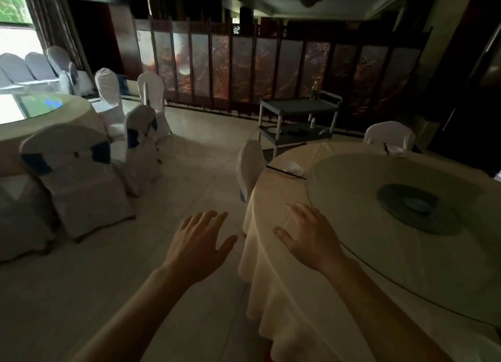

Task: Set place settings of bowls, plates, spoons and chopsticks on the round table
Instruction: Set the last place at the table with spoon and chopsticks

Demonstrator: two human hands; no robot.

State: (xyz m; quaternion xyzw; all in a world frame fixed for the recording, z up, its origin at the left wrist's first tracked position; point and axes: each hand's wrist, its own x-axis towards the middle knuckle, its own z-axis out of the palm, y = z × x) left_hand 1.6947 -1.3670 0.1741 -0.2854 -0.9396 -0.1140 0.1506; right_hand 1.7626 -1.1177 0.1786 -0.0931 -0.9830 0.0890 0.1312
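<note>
Dim hall, round table (pixel 287 302) under spread right hand (pixel 311 235), left hand (pixel 198 243) beside

We find no text, number or brand that can be read in this dim view. Pale cut-out marks (pixel 236 30) glow on the top rail of the folding screen (pixel 244 63), upper centre of the frame; whether characters or ornament, we cannot tell. Any print on the bottle (pixel 314 89) atop the grey cart (pixel 298 107), right of centre, is too small and blurred.

Covered chairs (pixel 78 177) stand in gloom (folding screen (pixel 244 63) behind).
</note>
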